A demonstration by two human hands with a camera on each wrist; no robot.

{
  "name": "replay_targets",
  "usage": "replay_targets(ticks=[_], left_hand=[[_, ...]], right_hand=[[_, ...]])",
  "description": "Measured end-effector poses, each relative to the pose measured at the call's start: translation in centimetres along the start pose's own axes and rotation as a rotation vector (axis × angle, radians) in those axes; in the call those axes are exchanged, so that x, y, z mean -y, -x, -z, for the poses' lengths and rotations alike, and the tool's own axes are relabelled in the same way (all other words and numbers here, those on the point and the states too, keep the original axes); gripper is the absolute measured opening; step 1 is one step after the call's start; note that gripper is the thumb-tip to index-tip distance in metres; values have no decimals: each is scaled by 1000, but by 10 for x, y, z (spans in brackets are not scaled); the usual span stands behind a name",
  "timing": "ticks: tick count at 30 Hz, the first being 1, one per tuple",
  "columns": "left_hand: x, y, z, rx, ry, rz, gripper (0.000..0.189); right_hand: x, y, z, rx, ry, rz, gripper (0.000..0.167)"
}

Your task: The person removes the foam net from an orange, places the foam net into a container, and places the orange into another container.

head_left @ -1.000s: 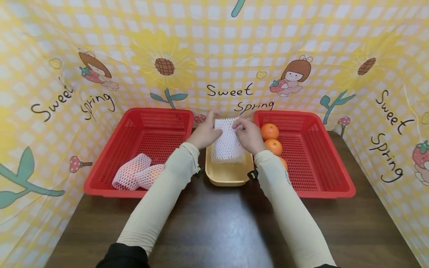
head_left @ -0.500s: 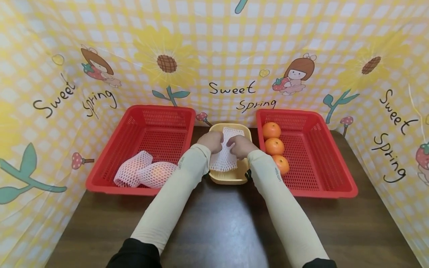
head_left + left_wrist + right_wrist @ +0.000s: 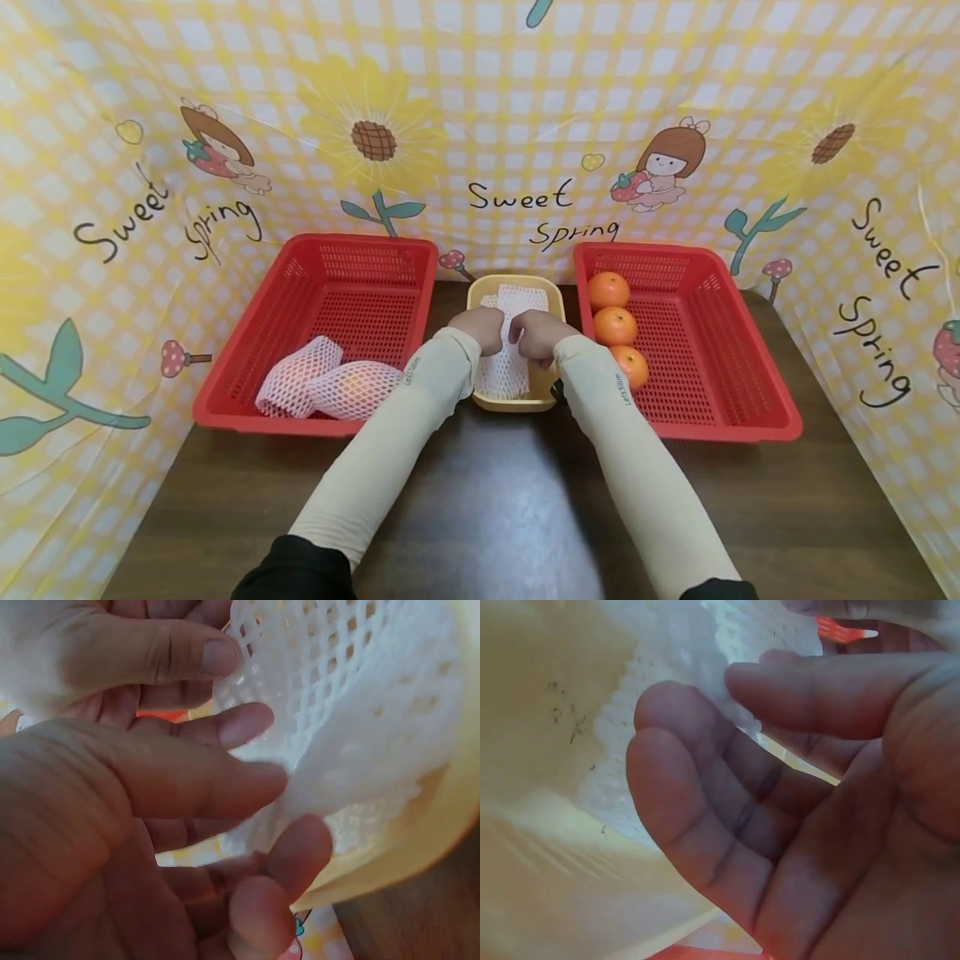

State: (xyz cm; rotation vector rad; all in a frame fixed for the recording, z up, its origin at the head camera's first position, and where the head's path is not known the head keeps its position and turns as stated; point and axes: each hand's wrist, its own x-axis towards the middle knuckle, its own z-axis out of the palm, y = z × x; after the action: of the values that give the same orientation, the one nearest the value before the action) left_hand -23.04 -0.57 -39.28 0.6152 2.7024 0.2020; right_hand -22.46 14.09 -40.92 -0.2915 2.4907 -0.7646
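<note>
In the head view, white foam fruit nets (image 3: pixel 522 296) lie in the small yellow tray (image 3: pixel 517 406), one overlapping another. My left hand (image 3: pixel 480 327) bends over the left side of the upper net, its thumb and finger pinching the mesh; the left wrist view shows the thumb (image 3: pixel 240 787) right at the foam net's edge (image 3: pixel 322 750). From the other side my right hand (image 3: pixel 542 335) pinches the same foam net. Its lower fingers (image 3: pixel 667 780) curl in the right wrist view, partly over the mesh (image 3: pixel 622 780). Both hands are close together.
Two netted fruits (image 3: pixel 356 390) lie in the left red basket (image 3: pixel 247 333). Several oranges (image 3: pixel 615 326) line the near-centre side of the right red basket (image 3: pixel 750 358). Both baskets and the tray stand on a dark wooden table (image 3: pixel 495 500) before a checked yellow cloth (image 3: pixel 517 125).
Both hands have come down and nearer to me, bringing the foam net from above the tray into it. The left fingers, earlier spread, now bend in. Baskets and fruit stay put.
</note>
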Motion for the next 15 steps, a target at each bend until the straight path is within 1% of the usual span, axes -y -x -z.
replay_targets(ticks=[2, 4, 6, 9, 10, 13, 15], left_hand=[[1, 1, 0, -13, -2, 23, 16], [1, 1, 1, -8, -24, 39, 18], [1, 2, 0, 10, -63, 44, 21], [-2, 3, -1, 11, -138, 55, 27], [-3, 3, -2, 2, -157, 62, 27], [-7, 3, -4, -52, -190, 73, 28], [-9, 2, -5, -79, -216, 49, 26]], right_hand=[[-1, 1, 1, 2, -11, 9, 33], [-2, 2, 2, 16, -17, -1, 31], [-3, 2, 2, 40, -10, -21, 29], [-4, 2, 3, 70, 21, -50, 27], [-3, 2, 4, 71, 29, -56, 27], [0, 3, 6, 54, 63, -60, 28], [1, 4, 7, 41, 62, -56, 28]])
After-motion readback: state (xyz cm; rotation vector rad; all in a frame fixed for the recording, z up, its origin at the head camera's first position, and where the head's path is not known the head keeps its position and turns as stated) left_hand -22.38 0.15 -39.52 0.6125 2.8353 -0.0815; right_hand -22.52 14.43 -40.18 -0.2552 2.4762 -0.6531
